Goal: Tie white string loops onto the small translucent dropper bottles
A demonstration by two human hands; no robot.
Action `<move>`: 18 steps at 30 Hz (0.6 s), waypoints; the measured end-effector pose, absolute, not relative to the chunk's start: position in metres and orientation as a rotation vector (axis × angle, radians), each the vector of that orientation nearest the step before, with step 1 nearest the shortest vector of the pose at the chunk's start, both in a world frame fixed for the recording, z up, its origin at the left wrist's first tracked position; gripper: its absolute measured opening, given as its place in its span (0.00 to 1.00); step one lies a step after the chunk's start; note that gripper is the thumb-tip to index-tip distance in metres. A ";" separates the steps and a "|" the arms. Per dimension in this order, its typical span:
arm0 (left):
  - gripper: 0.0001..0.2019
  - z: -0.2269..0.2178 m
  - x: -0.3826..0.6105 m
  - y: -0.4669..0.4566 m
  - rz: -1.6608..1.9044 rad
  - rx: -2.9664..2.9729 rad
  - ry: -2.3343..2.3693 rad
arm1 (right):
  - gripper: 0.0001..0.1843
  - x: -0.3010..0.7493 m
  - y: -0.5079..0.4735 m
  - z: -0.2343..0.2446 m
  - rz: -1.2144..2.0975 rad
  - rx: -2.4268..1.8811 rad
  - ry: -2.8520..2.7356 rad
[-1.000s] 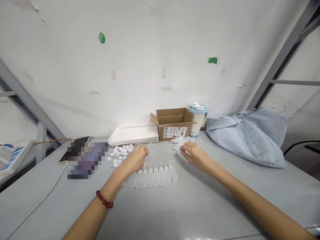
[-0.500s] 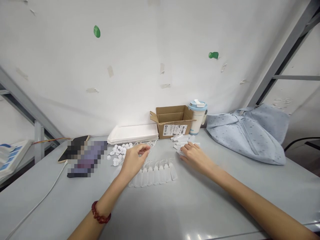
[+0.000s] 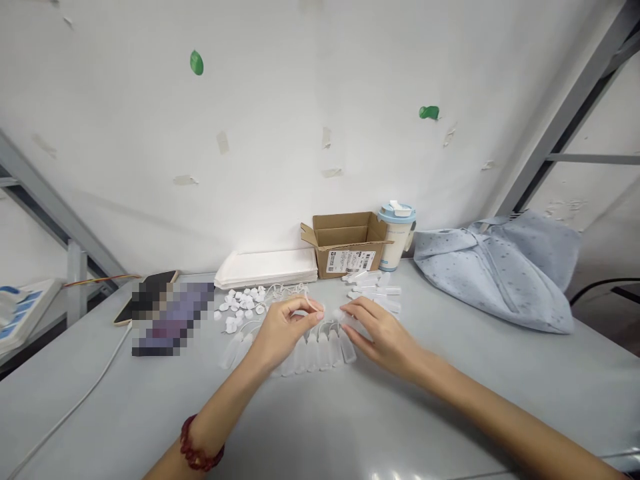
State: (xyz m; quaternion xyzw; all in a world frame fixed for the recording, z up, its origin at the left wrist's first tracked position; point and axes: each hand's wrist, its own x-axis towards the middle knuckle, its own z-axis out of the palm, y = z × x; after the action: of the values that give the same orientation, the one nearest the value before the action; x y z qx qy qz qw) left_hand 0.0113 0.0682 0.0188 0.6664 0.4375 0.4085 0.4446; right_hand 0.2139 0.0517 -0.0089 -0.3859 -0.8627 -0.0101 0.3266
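My left hand (image 3: 285,331) pinches a thin, translucent curved tube (image 3: 311,302) between thumb and fingertips. Facing it, my right hand (image 3: 387,337) is closed on a small translucent plastic bottle (image 3: 339,315); its neck points left and most of its body is hidden by the fingers. A narrow gap separates tube and bottle. Below both hands lies a row of similar flat bottles (image 3: 313,353) with curved tubes at their tops, partly covered by my left hand. Small white caps (image 3: 245,302) are scattered left of my hands, beside a heap of loose tubes (image 3: 287,289).
Several loose bottles (image 3: 373,291) lie before an open cardboard box (image 3: 350,261). Behind stand a lidded cup (image 3: 393,243) and a stack of white sheets (image 3: 267,267). A blue cloth bag (image 3: 495,273) is at right; phones (image 3: 175,320) and a white cable (image 3: 75,407) are at left.
My right hand has moved left from the loose bottles, bringing one with it. My left hand has shifted right, and the two hands now face each other above the row.
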 end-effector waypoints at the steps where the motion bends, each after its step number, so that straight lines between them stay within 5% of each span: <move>1: 0.07 0.019 0.012 0.067 1.003 1.674 1.068 | 0.12 0.212 0.049 -0.009 -0.002 -0.989 -2.262; 18: 0.07 0.021 0.015 0.062 0.909 1.607 1.025 | 0.16 0.207 0.041 -0.017 0.112 -1.007 -2.261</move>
State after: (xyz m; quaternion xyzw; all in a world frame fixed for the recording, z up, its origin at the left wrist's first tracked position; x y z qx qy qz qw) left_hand 0.0151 0.0619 0.0207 0.6623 0.4225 0.3748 0.4923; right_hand 0.2067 0.0405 -0.0167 -0.3842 -0.8628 0.0427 0.3257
